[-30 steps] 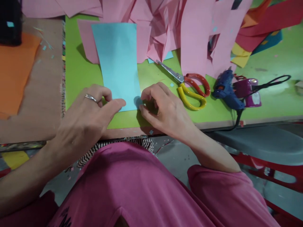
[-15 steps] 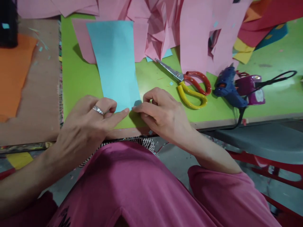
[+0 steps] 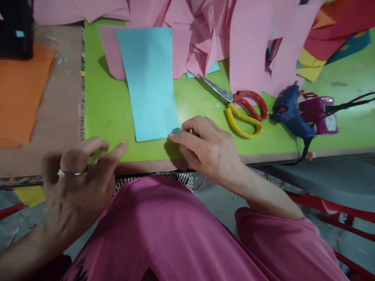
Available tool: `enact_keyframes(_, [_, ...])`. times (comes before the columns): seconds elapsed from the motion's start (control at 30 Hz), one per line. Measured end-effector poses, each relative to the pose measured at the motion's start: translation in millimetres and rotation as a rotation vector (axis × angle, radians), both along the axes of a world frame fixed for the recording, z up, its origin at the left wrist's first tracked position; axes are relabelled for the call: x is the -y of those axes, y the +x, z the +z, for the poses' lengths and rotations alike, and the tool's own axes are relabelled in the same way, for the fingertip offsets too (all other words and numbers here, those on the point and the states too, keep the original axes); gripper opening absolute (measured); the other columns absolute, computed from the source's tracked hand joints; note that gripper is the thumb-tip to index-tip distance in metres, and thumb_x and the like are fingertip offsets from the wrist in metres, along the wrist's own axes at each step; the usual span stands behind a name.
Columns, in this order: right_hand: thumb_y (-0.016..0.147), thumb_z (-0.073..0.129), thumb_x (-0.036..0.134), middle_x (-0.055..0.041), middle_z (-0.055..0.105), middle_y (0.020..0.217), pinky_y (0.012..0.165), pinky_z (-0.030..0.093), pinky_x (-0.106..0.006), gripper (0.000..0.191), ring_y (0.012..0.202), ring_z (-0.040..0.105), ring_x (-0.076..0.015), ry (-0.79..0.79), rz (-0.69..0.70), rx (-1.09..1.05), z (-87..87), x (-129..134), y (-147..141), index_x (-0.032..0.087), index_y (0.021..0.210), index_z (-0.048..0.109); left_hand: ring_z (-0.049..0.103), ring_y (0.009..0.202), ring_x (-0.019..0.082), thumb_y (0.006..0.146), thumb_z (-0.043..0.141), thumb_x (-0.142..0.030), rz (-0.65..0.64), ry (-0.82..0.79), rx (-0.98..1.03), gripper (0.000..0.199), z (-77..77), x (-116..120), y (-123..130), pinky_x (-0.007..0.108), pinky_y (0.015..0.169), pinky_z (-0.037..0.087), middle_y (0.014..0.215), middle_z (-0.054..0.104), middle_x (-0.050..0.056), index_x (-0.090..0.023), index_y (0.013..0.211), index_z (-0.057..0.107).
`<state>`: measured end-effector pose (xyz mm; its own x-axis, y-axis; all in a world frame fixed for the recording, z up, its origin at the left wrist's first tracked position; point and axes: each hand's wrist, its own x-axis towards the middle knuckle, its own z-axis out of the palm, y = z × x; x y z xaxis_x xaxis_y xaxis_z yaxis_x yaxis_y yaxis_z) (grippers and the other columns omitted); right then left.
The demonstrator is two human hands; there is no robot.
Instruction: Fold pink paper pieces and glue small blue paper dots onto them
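A light blue sheet of paper (image 3: 150,82) lies lengthwise on the green tabletop, its upper part over a pink paper piece (image 3: 113,58). At its lower right corner, my right hand (image 3: 206,146) has its fingers closed, the fingertips gripping the corner. My left hand (image 3: 80,175), with a ring on one finger, is off the sheet to the lower left, slightly blurred. Its fingers are apart and hold nothing. Right of the sheet rest scissors (image 3: 234,107) with one red and one yellow handle, blades partly beside crumpled pink paper (image 3: 202,35).
A blue glue gun (image 3: 290,111) with a black cord lies at the right, against a purple object (image 3: 320,113). Orange paper (image 3: 22,93) and a black object (image 3: 17,31) are on the left. Large pink sheets (image 3: 249,43) spread along the back. A grey stool (image 3: 331,175) stands below the table edge.
My left hand has let go of the sheet's lower edge and drawn back down and left, its fingers spreading. My right hand stays at the corner. The whole view has shifted slightly.
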<state>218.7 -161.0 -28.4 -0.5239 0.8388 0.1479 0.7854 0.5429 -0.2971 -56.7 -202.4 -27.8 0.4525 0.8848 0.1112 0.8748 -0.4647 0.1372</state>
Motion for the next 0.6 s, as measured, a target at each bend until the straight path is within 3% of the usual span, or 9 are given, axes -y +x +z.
enact_keyframes(0.1, [0.097,0.047,0.012,-0.0072,0.064,0.098,0.072,0.050,-0.033,0.027,0.088,0.058,-0.0188,-0.018,-0.002,-0.066,1.5,1,0,0.021,0.103,0.071,0.066,0.104,0.032,0.093,0.059,-0.023,-0.104,0.130,-0.004,0.068,-6.1,-8,14,0.052,0.084,0.051,0.124,0.066,0.015,-0.027,0.157,0.038])
enact_keyframes(0.23, [0.096,0.052,0.012,-0.0073,0.065,0.102,0.075,0.053,-0.032,0.026,0.088,0.062,-0.0182,0.015,-0.139,-0.189,5.8,4,8,0.022,0.114,0.067,0.064,0.106,0.031,0.095,0.060,-0.029,-0.118,0.056,0.050,0.059,-17.0,-17,27,0.050,0.093,0.049,0.124,0.067,0.011,-0.030,0.152,0.044])
enact_keyframes(0.33, [0.098,0.056,0.019,-0.0060,0.064,0.099,0.070,0.051,-0.031,0.017,0.085,0.062,-0.0171,0.006,-0.189,-0.214,5.9,4,15,0.022,0.111,0.067,0.064,0.106,0.032,0.095,0.060,-0.030,-0.129,0.043,0.069,0.065,-20.8,-18,25,0.050,0.093,0.048,0.125,0.066,0.012,-0.030,0.156,0.037])
enact_keyframes(0.6, [0.102,0.056,0.029,-0.0060,0.064,0.101,0.075,0.050,-0.032,0.020,0.088,0.059,-0.0164,0.041,-0.034,-0.173,-8.2,-3,7,0.024,0.113,0.072,0.063,0.111,0.035,0.095,0.063,-0.029,-0.178,0.132,0.007,0.078,-16.7,-13,25,0.052,0.092,0.046,0.132,0.066,0.015,-0.022,0.163,0.025])
